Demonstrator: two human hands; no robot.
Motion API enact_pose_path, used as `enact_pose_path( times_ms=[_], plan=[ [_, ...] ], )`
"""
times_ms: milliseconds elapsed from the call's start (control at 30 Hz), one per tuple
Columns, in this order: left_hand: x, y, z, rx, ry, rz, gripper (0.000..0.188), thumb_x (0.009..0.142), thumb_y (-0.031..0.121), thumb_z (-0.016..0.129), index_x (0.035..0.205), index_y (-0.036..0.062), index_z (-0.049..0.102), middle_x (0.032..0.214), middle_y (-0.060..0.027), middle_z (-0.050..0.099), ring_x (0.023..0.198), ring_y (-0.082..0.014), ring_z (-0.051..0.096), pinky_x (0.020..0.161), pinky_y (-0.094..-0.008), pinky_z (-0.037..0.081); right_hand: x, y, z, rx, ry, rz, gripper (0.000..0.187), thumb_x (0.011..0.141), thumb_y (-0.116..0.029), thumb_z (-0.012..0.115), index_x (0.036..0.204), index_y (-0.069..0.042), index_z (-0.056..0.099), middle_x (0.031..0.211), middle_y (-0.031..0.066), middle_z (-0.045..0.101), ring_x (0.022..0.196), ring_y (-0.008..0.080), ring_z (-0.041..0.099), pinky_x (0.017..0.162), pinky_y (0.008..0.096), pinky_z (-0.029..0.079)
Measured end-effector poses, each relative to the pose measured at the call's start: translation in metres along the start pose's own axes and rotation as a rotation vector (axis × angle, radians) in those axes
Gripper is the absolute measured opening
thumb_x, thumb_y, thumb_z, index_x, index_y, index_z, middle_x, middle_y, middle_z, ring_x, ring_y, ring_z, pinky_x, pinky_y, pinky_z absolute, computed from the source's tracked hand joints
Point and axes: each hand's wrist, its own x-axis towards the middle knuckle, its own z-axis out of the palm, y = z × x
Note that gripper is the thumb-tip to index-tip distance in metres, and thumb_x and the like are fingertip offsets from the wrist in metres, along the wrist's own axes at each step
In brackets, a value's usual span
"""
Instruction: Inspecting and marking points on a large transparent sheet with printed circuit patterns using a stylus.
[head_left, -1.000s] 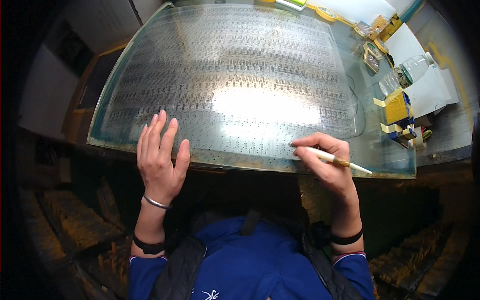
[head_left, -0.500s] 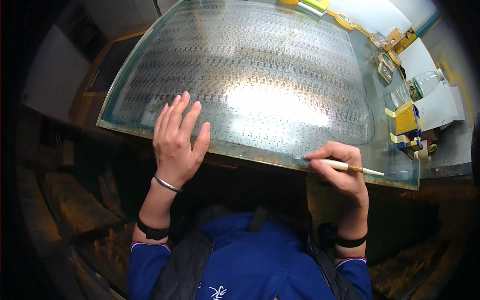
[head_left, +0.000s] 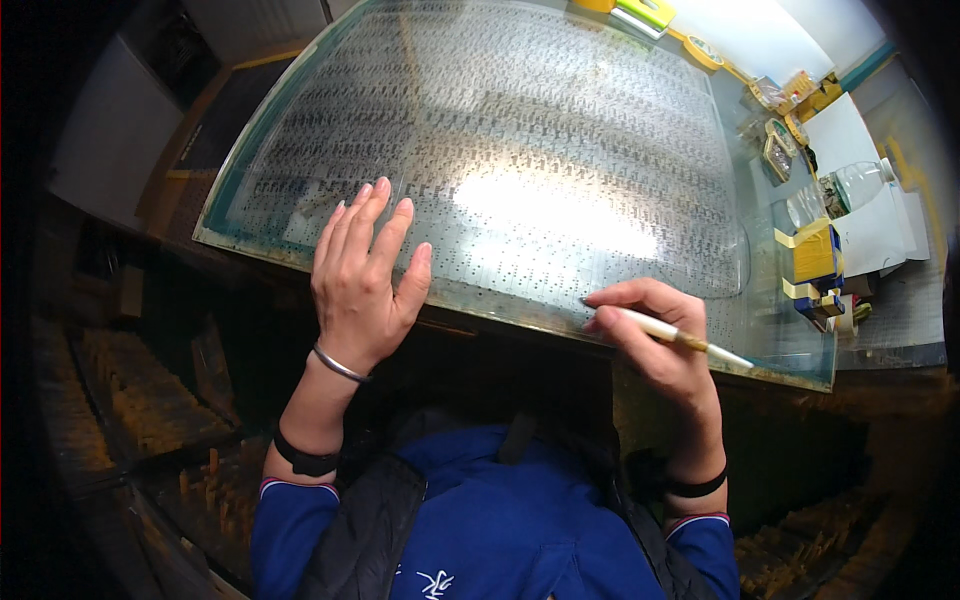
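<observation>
A large clear sheet (head_left: 520,150) printed with rows of small dark patterns lies on a lit glass table (head_left: 790,355). My left hand (head_left: 362,275) rests flat on the sheet's near left edge, fingers together and stretched out. My right hand (head_left: 655,335) is closed on a thin white pen-like tool (head_left: 680,337) with a brown band, its tip touching the sheet's near edge. Both wrists wear dark bands, and the left also has a silver bangle.
At the right end of the table stand a clear plastic bottle (head_left: 845,190), yellow tape dispensers (head_left: 812,255) and small boxes (head_left: 780,155). A yellow-green item (head_left: 645,12) lies at the far edge. Dark stacked racks (head_left: 130,410) sit low on both sides of me.
The view has shifted so the sheet sits further right and higher. My left hand slid forward and now lies further onto the sheet. My right hand keeps the pen at the near edge.
</observation>
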Motion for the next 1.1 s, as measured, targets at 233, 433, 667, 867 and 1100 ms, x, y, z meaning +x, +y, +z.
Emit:
enact_pose_path(
  times_ms=[233,433,667,867,1100],
  plan=[
    [0.0,0.0005,0.0016,0.003,0.009,0.002,0.038,0.087,0.024,0.053,0.117,0.0017,0.06,0.128,-0.0187,0.053,0.121,-0.0354,0.049,0.105,-0.0458,0.033,0.005,0.0113,0.0026,-0.066,-0.034,-0.031,0.013,0.083,-0.006,0.066,0.092,0.003,0.066,0.069,0.0037,0.064,0.063,0.0057,0.058,0.056,0.0199,0.045],
    [0.0006,0.0012,0.0003,0.008,0.012,0.003,0.038,0.087,0.023,0.053,0.117,0.0016,0.06,0.128,-0.0185,0.054,0.121,-0.0355,0.049,0.105,-0.0462,0.034,0.0045,0.0102,0.0054,-0.032,-0.007,-0.026,0.013,0.083,-0.005,0.066,0.091,0.004,0.067,0.07,0.0047,0.065,0.065,0.006,0.059,0.058,0.0197,0.046],
    [0.0011,0.0023,0.0009,-0.006,0.018,-0.006,0.037,0.086,0.022,0.054,0.116,0.0017,0.06,0.128,-0.0185,0.054,0.121,-0.0355,0.049,0.105,-0.0463,0.034,0.0043,0.0074,0.0062,-0.034,0.012,-0.015,0.012,0.083,-0.004,0.064,0.091,0.004,0.067,0.072,0.0049,0.066,0.066,0.0061,0.06,0.059,0.0196,0.046],
    [0.0006,0.0014,0.0017,-0.016,0.021,-0.012,0.037,0.085,0.022,0.055,0.116,0.0018,0.061,0.128,-0.0185,0.054,0.121,-0.0352,0.049,0.105,-0.046,0.033,0.0015,0.0062,-0.0004,0.004,-0.082,0.03,0.011,0.083,-0.004,0.065,0.091,0.004,0.066,0.073,0.0058,0.067,0.067,0.007,0.061,0.06,0.0199,0.047],
    [-0.0001,0.0014,0.0002,-0.026,0.026,-0.017,0.038,0.085,0.022,0.055,0.116,0.0016,0.061,0.128,-0.0188,0.054,0.121,-0.0352,0.049,0.105,-0.046,0.033,0.0029,0.0019,-0.0015,-0.044,-0.156,-0.008,0.01,0.083,-0.004,0.064,0.089,0.004,0.066,0.074,0.0064,0.067,0.069,0.0078,0.062,0.061,0.02,0.048]
  ],
)
